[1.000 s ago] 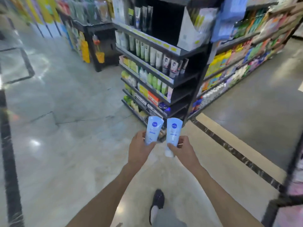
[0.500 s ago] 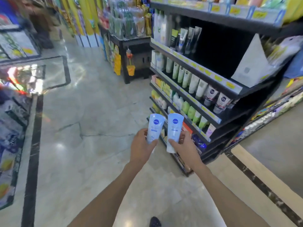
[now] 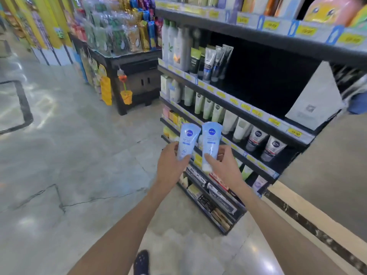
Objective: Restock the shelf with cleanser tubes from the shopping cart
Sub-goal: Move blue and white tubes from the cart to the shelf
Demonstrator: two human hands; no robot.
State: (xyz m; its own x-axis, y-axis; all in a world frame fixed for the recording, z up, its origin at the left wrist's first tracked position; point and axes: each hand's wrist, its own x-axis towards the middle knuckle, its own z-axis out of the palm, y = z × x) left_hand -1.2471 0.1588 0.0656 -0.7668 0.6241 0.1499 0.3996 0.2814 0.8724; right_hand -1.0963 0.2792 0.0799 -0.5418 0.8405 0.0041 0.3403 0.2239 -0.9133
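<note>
Each hand gripped one blue cleanser tube, the left hand [image 3: 170,165] its tube [image 3: 187,142], the right hand [image 3: 222,167] another [image 3: 211,143], caps down, ready for the shelf [image 3: 258,120] just beyond

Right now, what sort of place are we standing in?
Most likely a supermarket's toiletries aisle: shelves lined with yellow price tags, rows of tubes, and hanging snack packets behind.

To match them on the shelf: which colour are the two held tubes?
Light blue, each tube with a dark blue round logo; head view.
</note>
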